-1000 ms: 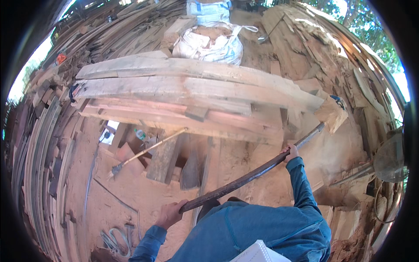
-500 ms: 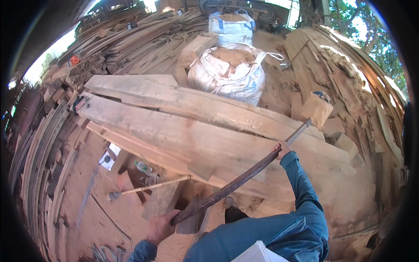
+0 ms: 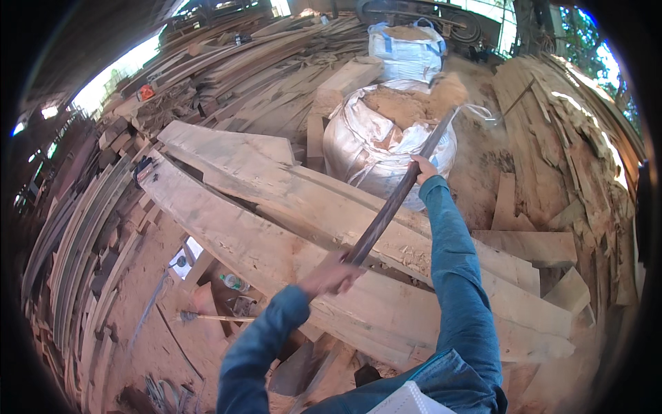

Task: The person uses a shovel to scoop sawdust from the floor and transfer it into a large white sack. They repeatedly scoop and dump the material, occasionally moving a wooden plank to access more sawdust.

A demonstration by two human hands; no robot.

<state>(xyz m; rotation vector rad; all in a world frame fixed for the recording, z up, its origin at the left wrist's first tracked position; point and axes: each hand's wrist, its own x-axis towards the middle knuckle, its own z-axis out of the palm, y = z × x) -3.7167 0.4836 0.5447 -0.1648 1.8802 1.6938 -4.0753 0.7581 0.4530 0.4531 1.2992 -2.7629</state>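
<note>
Both my hands grip a long dark shovel handle (image 3: 393, 203) that slants up to the right. My left hand (image 3: 332, 274) holds its lower end, close to my body. My right hand (image 3: 423, 168) holds it higher up. The far end of the shovel lies over a large white sack (image 3: 365, 148) heaped with sawdust (image 3: 403, 103), and sawdust is spilling off the blade there. The blade itself is hard to make out. Wide rough wooden planks (image 3: 289, 228) lie between me and the sack.
A second white sack (image 3: 405, 52) of sawdust stands behind the first. Stacked boards (image 3: 76, 234) curve along the left. A long-handled tool (image 3: 207, 317) and a plastic bottle (image 3: 234, 281) lie on the sawdust floor below the planks. Offcuts (image 3: 538, 241) litter the right side.
The shovel has swung up and away from the ground at the right to over the big sack, and my view has turned toward the sacks. Both hands kept their grip.
</note>
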